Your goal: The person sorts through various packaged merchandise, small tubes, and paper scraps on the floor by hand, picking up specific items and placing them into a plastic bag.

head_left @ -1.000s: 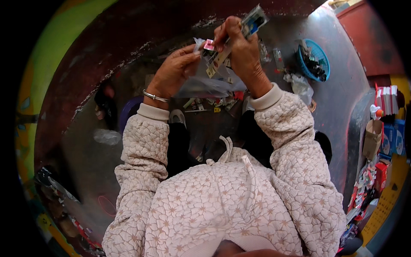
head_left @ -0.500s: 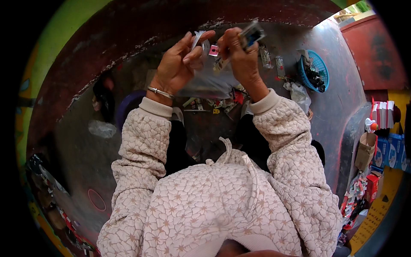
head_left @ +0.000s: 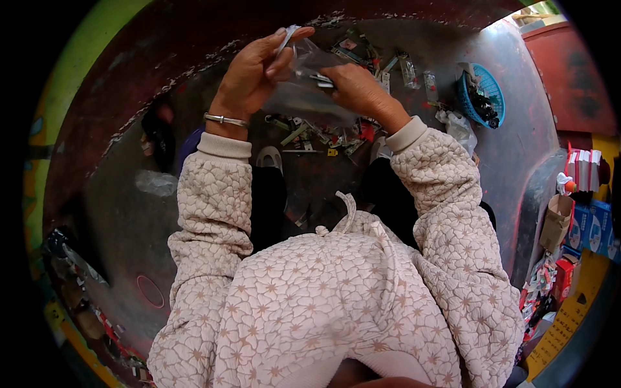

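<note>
A clear plastic bag [head_left: 301, 103] hangs from my left hand [head_left: 255, 68], which pinches its whitish upper edge between thumb and fingers. My right hand [head_left: 359, 90] is closed round small flat pieces [head_left: 321, 81] with pale edges, at or inside the bag's side. Their kind is mostly hidden by my fingers, and the thin film makes it hard to tell how far in they are. Below and behind the bag, many small packaged items [head_left: 297, 132] lie scattered on the floor between my feet.
More small packets [head_left: 352, 45] lie near the wall. To the right stand a blue plastic basket [head_left: 482, 96] with dark things and a white plastic bag [head_left: 459, 132]. A crumpled clear bag [head_left: 155, 183] and a pink ring [head_left: 150, 291] lie left. Boxes [head_left: 556, 221] line the right edge.
My right hand has come down and left from its raised place, bringing the flat pieces to the bag. My left hand has moved slightly up and left, still pinching the bag.
</note>
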`<state>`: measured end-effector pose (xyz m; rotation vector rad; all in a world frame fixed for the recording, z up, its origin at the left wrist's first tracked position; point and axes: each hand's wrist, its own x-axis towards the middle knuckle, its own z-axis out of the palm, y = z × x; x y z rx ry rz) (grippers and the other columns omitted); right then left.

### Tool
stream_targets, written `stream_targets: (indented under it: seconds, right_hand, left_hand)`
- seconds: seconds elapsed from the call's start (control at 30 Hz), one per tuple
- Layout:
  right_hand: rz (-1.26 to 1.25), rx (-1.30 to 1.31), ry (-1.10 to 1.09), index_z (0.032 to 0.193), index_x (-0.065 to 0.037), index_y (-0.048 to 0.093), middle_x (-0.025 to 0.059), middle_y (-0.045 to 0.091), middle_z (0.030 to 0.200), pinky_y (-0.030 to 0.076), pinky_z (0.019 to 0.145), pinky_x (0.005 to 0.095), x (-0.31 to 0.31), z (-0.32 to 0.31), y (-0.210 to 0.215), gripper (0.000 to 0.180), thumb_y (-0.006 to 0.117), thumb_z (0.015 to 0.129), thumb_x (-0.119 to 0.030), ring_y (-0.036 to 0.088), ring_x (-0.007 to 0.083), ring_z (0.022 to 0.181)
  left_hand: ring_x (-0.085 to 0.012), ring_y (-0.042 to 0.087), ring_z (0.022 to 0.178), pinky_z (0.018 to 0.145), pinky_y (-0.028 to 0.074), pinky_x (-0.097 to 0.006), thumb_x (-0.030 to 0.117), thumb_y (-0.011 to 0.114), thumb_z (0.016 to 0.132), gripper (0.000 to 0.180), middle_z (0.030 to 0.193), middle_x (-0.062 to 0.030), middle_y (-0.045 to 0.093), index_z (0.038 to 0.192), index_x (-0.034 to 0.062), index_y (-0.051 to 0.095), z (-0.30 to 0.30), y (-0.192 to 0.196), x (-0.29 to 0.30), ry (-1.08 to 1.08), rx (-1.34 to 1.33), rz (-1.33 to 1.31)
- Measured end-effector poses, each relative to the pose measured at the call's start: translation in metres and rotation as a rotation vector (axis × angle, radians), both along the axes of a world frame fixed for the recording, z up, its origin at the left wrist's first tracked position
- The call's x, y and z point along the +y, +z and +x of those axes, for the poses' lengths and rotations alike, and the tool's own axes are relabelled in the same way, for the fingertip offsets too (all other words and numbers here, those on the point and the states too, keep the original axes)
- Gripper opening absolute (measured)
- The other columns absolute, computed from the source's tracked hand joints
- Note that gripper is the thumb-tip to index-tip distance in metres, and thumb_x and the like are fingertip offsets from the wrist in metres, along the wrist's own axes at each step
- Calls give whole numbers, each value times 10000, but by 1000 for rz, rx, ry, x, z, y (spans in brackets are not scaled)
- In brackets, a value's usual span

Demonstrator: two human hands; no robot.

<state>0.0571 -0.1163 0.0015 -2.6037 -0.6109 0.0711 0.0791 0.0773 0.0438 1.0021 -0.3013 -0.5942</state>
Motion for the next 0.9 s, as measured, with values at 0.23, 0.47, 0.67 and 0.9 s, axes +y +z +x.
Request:
stream_targets:
  seconds: [0.23, 0.47, 0.67, 0.9]
  right_hand:
    - [-257, 329, -78, 921, -1, 652, 211, 625, 954, 482, 775, 418, -17, 22, -28, 306, 589, 706, -210, 602, 354, 908]
    - [-290, 427, -39, 934, 7, 648, 192, 631, 963, 476, 791, 387, -12, 17, -18, 374, 606, 699, -282, 608, 310, 925]
    - [-268, 468, 34, 1054, -12, 572, 185, 619, 958, 449, 762, 385, -18, 20, -39, 417, 542, 816, -353, 589, 325, 902]
    - [5, 448, 174, 1027, 8, 587, 172, 621, 893, 445, 751, 383, -51, 21, -10, 410, 447, 899, -356, 592, 300, 880]
  left_hand:
    - [-10, 339, 535, 512, 269, -169, 221, 501, 894, 394, 596, 88, 349, 1228, 13, 501, -8, 0, -12, 32, -228, 385]
    - [-22, 443, 611, 590, 361, -161, 228, 521, 884, 426, 657, 69, 453, 1249, 10, 485, -24, -1, -32, -114, -270, 407]
    - [-52, 505, 675, 678, 383, -185, 212, 514, 884, 422, 696, 11, 560, 1269, 45, 470, -20, -11, -29, -100, -208, 381]
    - [-41, 486, 641, 647, 389, -179, 170, 491, 892, 400, 667, 30, 526, 1268, 38, 462, -6, -11, -14, 38, -125, 257]
